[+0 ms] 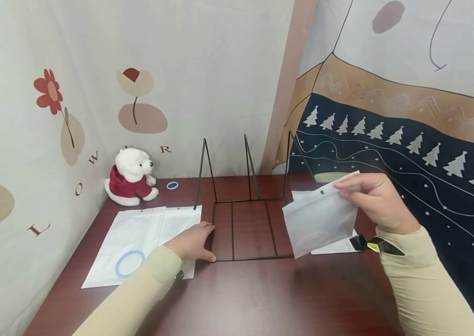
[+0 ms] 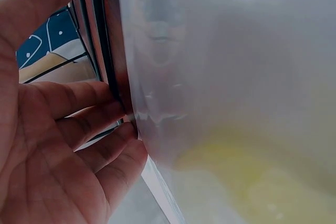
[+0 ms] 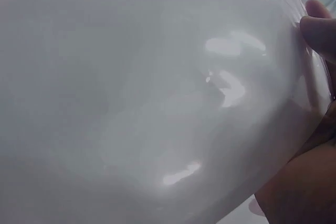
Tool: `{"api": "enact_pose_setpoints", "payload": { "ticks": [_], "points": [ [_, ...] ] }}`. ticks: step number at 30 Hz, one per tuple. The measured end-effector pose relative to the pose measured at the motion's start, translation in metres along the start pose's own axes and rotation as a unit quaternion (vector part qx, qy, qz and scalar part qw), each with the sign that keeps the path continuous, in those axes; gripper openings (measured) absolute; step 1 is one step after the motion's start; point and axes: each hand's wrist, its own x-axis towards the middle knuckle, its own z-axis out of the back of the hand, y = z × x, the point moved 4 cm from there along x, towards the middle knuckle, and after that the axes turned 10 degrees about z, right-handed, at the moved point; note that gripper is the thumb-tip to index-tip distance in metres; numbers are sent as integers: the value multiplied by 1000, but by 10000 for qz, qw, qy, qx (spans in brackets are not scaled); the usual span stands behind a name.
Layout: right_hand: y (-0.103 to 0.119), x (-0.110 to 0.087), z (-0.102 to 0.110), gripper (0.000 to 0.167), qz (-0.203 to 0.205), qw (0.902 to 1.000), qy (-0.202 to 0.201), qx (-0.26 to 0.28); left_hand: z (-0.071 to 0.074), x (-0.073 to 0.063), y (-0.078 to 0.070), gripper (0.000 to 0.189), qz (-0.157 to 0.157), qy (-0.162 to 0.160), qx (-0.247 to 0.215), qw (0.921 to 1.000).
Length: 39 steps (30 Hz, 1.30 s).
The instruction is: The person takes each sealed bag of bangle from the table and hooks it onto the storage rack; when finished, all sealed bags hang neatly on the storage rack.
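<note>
In the head view my right hand [image 1: 381, 203] pinches the top edge of a white translucent zip bag [image 1: 322, 221] between thumb and fingers. That bag hangs tilted over the right side of a black wire rack [image 1: 232, 228]. It fills most of the right wrist view, with the fingers at its edge. My left hand [image 1: 190, 240] rests at the rack's left front corner, fingers extended along the bar and thumb spread. In the left wrist view the fingertips [image 2: 137, 148] touch the black bar; a sheet of clear plastic [image 2: 236, 77] covers the right side.
Two flat white bags [image 1: 148, 221] lie left of the rack; a blue ring [image 1: 117, 266] shows through one. A plush white bear [image 1: 129, 179] in red sits behind them, near a small blue ring [image 1: 172, 188]. More white bags [image 1: 337, 247] lie under my right hand.
</note>
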Motion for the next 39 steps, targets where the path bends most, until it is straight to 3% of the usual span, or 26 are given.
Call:
{"api": "enact_pose_setpoints", "payload": {
  "ticks": [11, 27, 39],
  "points": [
    [0, -1, -1, 33, 38, 9993, -74, -370, 0, 0, 0, 98, 23, -10, 47, 10000],
    [-5, 3, -7, 23, 32, 9974, -21, -724, 1, 0, -1, 98, 13, 4, 56, 10000],
    [-9, 8, -12, 24, -48, 9985, -260, -484, 1, -1, -1, 98, 48, 32, 33, 10000]
  ]
}}
